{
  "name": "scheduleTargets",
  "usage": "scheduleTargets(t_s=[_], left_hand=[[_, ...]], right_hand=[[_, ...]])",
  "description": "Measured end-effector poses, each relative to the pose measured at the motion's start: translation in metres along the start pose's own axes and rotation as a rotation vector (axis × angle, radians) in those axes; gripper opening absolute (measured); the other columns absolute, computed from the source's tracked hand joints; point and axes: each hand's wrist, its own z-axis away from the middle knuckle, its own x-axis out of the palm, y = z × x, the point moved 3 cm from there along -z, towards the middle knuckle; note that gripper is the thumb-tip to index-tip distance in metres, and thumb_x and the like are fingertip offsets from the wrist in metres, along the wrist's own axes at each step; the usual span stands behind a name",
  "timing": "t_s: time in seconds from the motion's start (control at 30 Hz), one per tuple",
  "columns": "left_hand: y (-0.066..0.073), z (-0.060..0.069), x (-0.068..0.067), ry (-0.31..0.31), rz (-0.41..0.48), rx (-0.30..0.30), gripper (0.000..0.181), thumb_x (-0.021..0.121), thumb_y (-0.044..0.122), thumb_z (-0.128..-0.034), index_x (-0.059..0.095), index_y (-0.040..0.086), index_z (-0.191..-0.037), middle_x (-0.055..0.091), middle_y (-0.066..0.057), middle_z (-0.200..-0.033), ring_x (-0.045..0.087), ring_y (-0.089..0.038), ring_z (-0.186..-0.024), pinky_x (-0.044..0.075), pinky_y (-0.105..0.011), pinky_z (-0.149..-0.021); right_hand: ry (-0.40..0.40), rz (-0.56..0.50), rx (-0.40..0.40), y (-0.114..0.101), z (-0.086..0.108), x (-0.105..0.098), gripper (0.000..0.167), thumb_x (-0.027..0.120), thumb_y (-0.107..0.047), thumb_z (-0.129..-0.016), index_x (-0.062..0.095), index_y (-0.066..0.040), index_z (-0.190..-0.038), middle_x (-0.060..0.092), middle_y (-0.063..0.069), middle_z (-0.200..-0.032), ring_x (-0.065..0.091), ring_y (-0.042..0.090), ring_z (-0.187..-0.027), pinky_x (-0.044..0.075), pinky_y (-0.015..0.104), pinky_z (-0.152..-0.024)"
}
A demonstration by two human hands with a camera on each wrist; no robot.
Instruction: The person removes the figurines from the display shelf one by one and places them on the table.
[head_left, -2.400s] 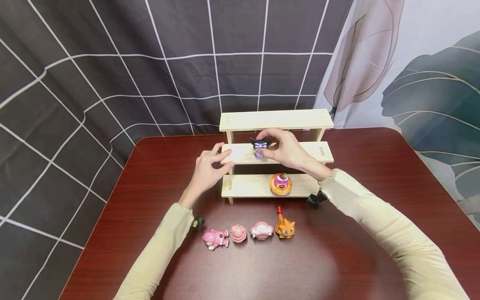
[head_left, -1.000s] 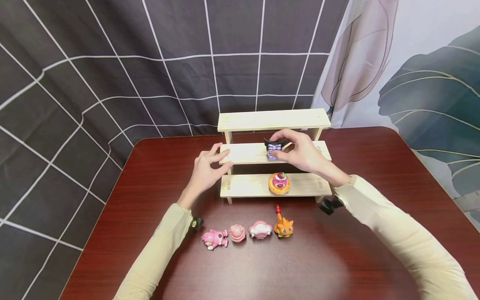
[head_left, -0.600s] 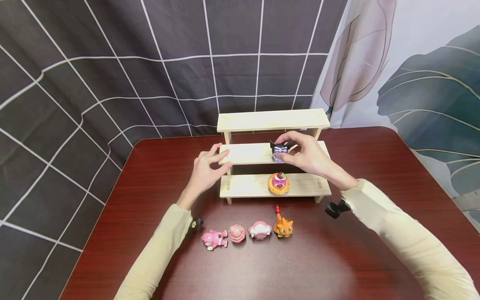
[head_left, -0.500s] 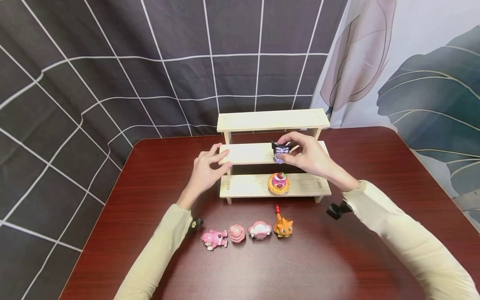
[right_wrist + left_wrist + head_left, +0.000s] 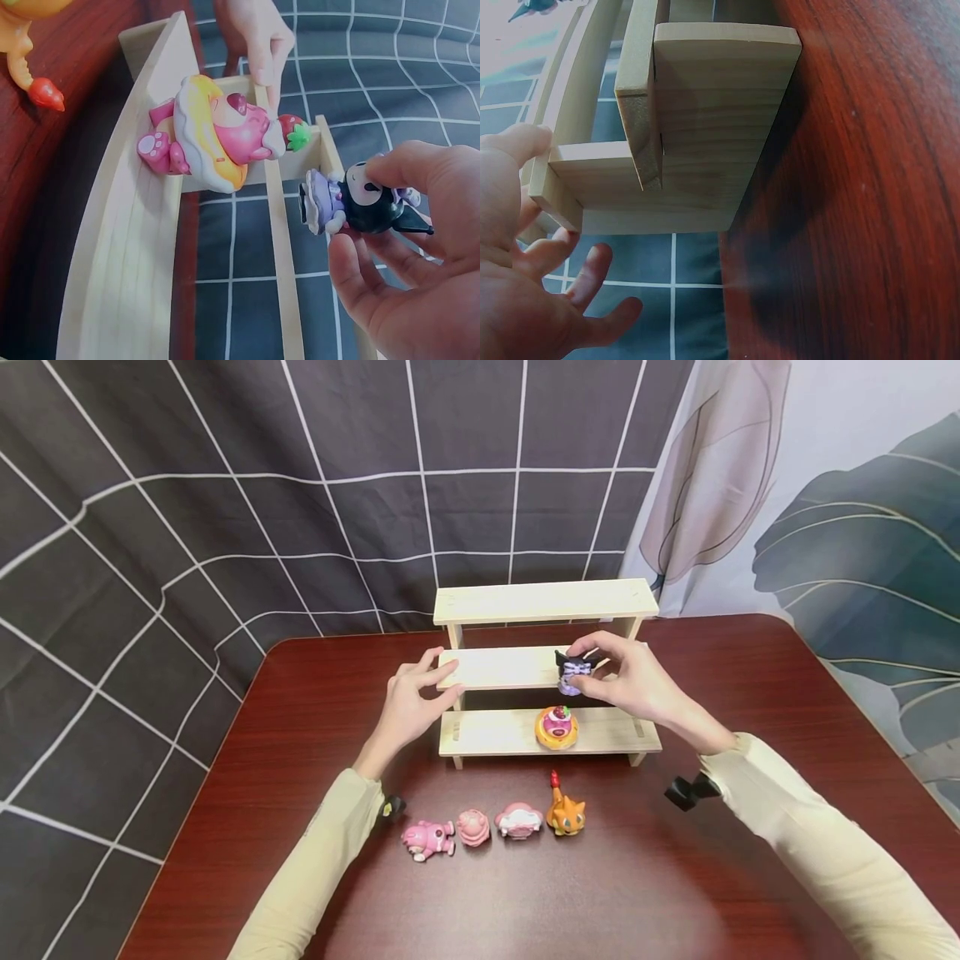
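Note:
My right hand [image 5: 633, 681] pinches a small black-and-purple figurine [image 5: 573, 677] by its head at the right part of the middle shelf. In the right wrist view, the figurine [image 5: 326, 202] shows a white face and a frilled lilac dress; whether its base touches the board is unclear. My left hand [image 5: 416, 693] grips the left end of the wooden three-tier display shelf [image 5: 495, 668] at the middle board, thumb in front and fingers behind. In the left wrist view, that hand [image 5: 532, 262] holds the board end [image 5: 555, 199], the other fingers spread apart.
A pink bear figurine in an orange ring [image 5: 557, 728] sits on the lowest board. Before the shelf lie a pink bear figurine [image 5: 429, 840], a round pink figurine [image 5: 473, 827], a pink-and-white figurine [image 5: 519, 820] and an orange cat-like figurine [image 5: 567, 816]. A dark gridded curtain [image 5: 352, 510] hangs behind.
My right hand has carried the black-and-purple figurine rightward along the middle board and slightly toward me. The left hand keeps its place on the shelf end.

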Motion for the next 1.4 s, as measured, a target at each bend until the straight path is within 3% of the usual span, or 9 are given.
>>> scheduleTargets(t_s=[0.43,0.87,1.4], left_hand=[[0.000,0.000,0.000,0.000,0.008,0.001,0.040,0.079,0.021,-0.0863,0.072,0.009,-0.124,0.055,-0.016,-0.142,0.052,-0.044,-0.113,0.038,-0.055,-0.087],[0.000,-0.001,0.000,-0.006,0.007,-0.019,0.040,0.078,0.021,-0.0870,0.072,0.010,-0.124,0.055,-0.013,-0.143,0.052,-0.043,-0.114,0.037,-0.056,-0.089],[0.001,0.000,0.000,-0.003,0.008,-0.011,0.039,0.078,0.020,-0.0869,0.072,0.009,-0.123,0.056,-0.015,-0.142,0.053,-0.044,-0.113,0.039,-0.055,-0.087]], right_hand=[[0.025,0.027,-0.052,0.006,0.014,-0.006,0.033,0.079,0.007,-0.079,0.068,-0.002,-0.110,0.069,0.008,-0.098,0.063,0.017,-0.075,0.051,0.021,-0.066],[0.007,0.039,-0.040,0.007,0.032,-0.011,0.038,0.082,0.003,-0.079,0.068,-0.004,-0.113,0.067,0.006,-0.101,0.059,0.018,-0.071,0.047,0.024,-0.061],[-0.003,0.009,-0.049,0.008,0.052,-0.010,0.038,0.081,0.005,-0.078,0.068,-0.004,-0.112,0.065,0.003,-0.098,0.060,0.015,-0.076,0.051,0.022,-0.067]])
